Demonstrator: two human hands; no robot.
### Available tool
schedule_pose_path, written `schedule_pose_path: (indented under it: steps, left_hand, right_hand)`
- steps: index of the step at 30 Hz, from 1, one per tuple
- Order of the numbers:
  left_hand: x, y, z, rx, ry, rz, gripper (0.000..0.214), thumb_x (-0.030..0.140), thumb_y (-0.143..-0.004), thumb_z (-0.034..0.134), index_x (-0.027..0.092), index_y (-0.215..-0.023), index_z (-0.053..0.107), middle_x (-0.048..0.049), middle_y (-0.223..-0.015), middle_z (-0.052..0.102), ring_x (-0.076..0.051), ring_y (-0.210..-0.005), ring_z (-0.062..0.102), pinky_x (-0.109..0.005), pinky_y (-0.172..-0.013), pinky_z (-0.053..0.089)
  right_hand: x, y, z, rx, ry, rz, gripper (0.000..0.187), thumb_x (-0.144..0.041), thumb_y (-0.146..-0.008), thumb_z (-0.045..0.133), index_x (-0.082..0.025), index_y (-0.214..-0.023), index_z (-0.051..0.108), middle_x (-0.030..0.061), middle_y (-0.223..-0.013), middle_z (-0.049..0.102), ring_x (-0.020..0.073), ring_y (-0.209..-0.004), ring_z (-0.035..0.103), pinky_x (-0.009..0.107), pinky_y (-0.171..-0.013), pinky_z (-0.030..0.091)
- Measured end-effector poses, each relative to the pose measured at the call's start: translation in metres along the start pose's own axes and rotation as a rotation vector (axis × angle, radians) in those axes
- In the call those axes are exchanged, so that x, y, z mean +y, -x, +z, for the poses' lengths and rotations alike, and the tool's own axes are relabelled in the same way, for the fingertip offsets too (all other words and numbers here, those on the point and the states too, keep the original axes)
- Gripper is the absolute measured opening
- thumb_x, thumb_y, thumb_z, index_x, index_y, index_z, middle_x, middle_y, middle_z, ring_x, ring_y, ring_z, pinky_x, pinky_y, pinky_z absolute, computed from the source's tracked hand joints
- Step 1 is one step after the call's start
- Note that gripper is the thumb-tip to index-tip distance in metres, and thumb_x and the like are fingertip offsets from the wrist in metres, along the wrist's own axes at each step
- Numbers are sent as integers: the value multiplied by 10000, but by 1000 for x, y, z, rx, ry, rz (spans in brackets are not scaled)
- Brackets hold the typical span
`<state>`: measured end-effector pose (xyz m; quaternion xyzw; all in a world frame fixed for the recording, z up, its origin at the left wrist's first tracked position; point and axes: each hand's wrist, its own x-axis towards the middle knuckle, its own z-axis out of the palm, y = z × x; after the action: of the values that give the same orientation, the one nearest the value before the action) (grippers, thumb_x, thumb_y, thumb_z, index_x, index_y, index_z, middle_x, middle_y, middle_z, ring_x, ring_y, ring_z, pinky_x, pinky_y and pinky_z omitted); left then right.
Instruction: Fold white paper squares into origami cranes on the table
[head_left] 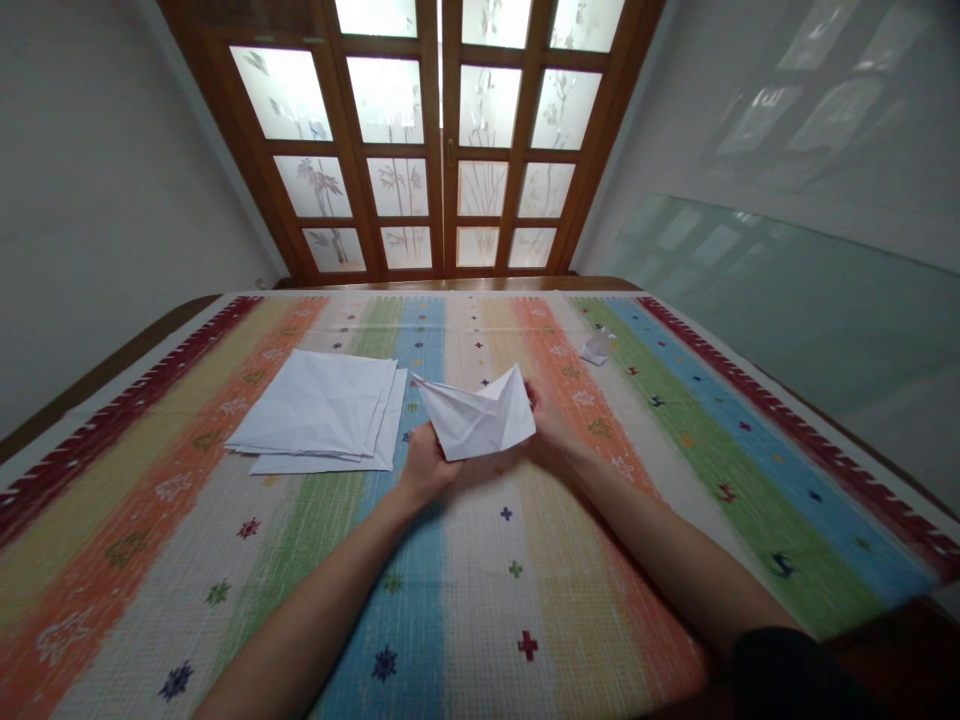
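Observation:
A white sheet of folded paper (484, 420), bent into an angular shape with raised points at both sides, is held up over the middle of the table. My left hand (427, 465) grips its lower left edge, the fingers mostly behind the paper. At its right side my right hand (544, 415) closes on the edge, with several fingers hidden behind it. To the left of my left hand lies a stack of white paper sheets (319, 405), slightly fanned at the right and front edges.
A small folded white paper piece (597, 347) rests toward the far right. Beneath everything spreads a striped, patterned tablecloth (480, 600). A pale glass panel (780, 300) leans along the right wall, and wooden doors with frosted panes (442, 140) stand beyond the table.

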<state>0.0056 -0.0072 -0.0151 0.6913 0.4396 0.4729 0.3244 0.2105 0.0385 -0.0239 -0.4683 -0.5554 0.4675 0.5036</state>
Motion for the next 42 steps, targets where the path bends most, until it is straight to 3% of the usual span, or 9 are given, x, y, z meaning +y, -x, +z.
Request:
schedule_pose_path:
  steps: [3,7,15,23,28,33,37,40,42]
  left_hand:
    - [9,-5,-1,102,183,-110,191,246,-604,711,171,-776,678,-57,-771,724,-233,-785,665,-342,-734,543]
    - [14,-11,1,138,315,-171,394,279,-611,735,164,-982,671,-72,-876,734,-263,-929,672,-419,-883,528]
    - [2,-13,4,63,294,-230,459,270,-618,719,200,-1060,620,-79,-1001,707,-246,-945,644,-438,-883,505]
    - [11,-11,-7,-151,814,-452,618,420,-470,852,146,-982,640,-125,-963,730,-299,-913,678,-400,-809,540]
    - [8,-14,-9,-20,875,-465,618,481,-500,852,169,-978,616,-87,-889,727,-254,-820,690,-375,-758,550]
    - [-12,-20,-10,195,430,-434,398,329,-617,778,166,-914,570,2,-706,648,-167,-626,636,-302,-632,519]
    - [-16,-13,-9,208,-302,-283,517,192,-733,646,158,-1231,511,-93,-914,689,-256,-802,666,-408,-747,522]
    - [-11,-3,-2,107,-699,73,610,203,-803,604,165,-1387,434,-196,-1355,540,-342,-1237,518,-503,-1012,403]
    - [-10,2,3,-107,-822,215,576,312,-859,573,167,-1400,439,-181,-1474,437,-344,-1381,368,-515,-1107,300]
  right_hand:
    - [-15,2,-5,-188,81,-95,510,-379,-591,769,-209,-1060,662,109,-1092,685,260,-1050,617,383,-860,520]
    - [-31,6,-13,-449,17,-6,414,-363,-633,699,-196,-1012,685,91,-1007,711,280,-1029,636,419,-841,530]
    - [-43,13,-26,-512,-98,157,584,-387,-525,763,-174,-1055,644,126,-1065,699,300,-1044,632,415,-797,535]
    - [-41,3,-18,-174,-200,115,528,-332,-481,838,-190,-950,640,49,-896,722,210,-786,664,329,-696,536]
    - [-36,2,-19,0,-105,73,405,-315,-572,786,-202,-932,641,46,-897,730,209,-743,662,333,-660,540]
    - [-25,-5,-26,130,303,8,417,-281,-639,735,-187,-1031,629,79,-969,715,234,-820,660,375,-737,529]
    - [-11,-2,-25,103,752,0,603,-201,-713,670,-167,-1297,523,147,-1052,694,289,-906,657,425,-807,509]
    - [-4,5,-19,127,1028,-95,690,-216,-793,606,-140,-1441,380,226,-1238,609,367,-1079,603,502,-906,466]
    - [0,8,-13,145,1153,-232,679,-231,-846,544,-114,-1477,320,246,-1399,481,397,-1254,486,545,-1010,395]
